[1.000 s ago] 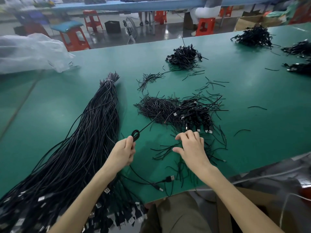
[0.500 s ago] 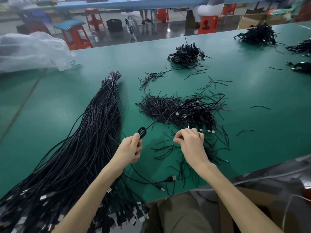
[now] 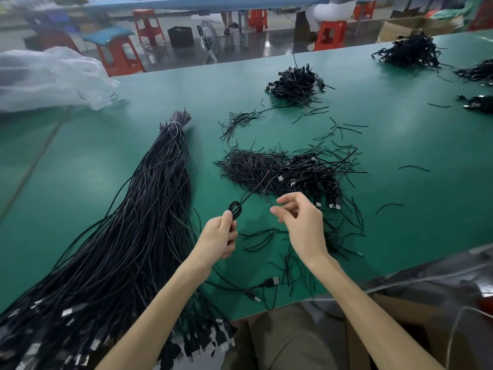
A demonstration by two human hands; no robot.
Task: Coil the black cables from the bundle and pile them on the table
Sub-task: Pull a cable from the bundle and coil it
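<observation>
Black cable, wound into a small tight coil, sticks up out of the left hand, pinched between the thumb and the curled fingers above the near middle of the green table. Its loose tail runs up and to the right from the coil to a reddish tip over the heaps beyond. A strand drops below the hand towards a USB plug lying by the table's near edge.

Just right of the coil the right hand hovers, fingers curled and thumb close to the forefinger. Whether anything thin sits between them I cannot tell.

To the left lies the long bundle, tied at its far end and fanning out towards the near left corner, where its plugs hang over the edge. Beyond the hands sits a pile of coiled cables, touching a heap of short black ties on its left, with loose ties scattered around both. Farther back is a second pile, and more dark heaps lie at the far right. A crumpled clear plastic sheet rests at the far left.
</observation>
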